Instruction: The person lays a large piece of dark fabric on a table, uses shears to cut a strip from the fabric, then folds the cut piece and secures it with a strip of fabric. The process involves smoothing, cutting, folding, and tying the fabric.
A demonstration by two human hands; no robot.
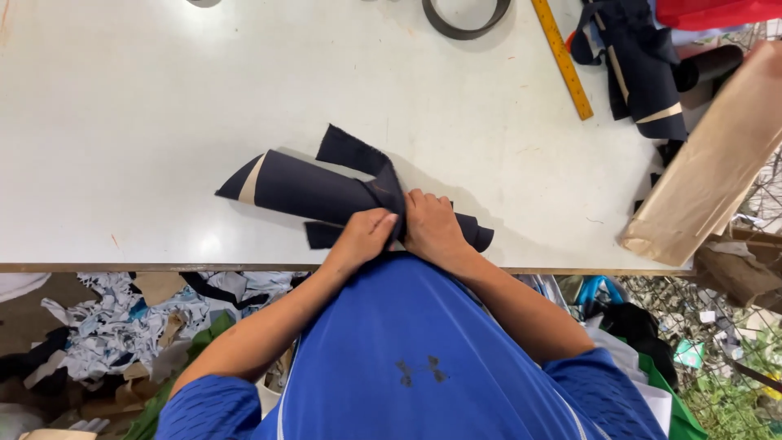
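Navy fabric pieces [314, 191] bunched at the near table edge

A bundle of dark navy cloth with one cream stripe near its left tip lies slanted on the white table [147, 122], its pointed end fanning left and up, a loose flap sticking upward; its right end is gathered and pinched between the left hand [362, 236] and right hand [432, 228], curling out beyond the right hand

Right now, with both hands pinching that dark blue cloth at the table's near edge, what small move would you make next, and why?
Probably slide the bundle further onto the white table. The left hand and right hand grip the navy fabric pieces close to the near edge, with one end curling over by the right wrist, while scraps already litter the floor below.
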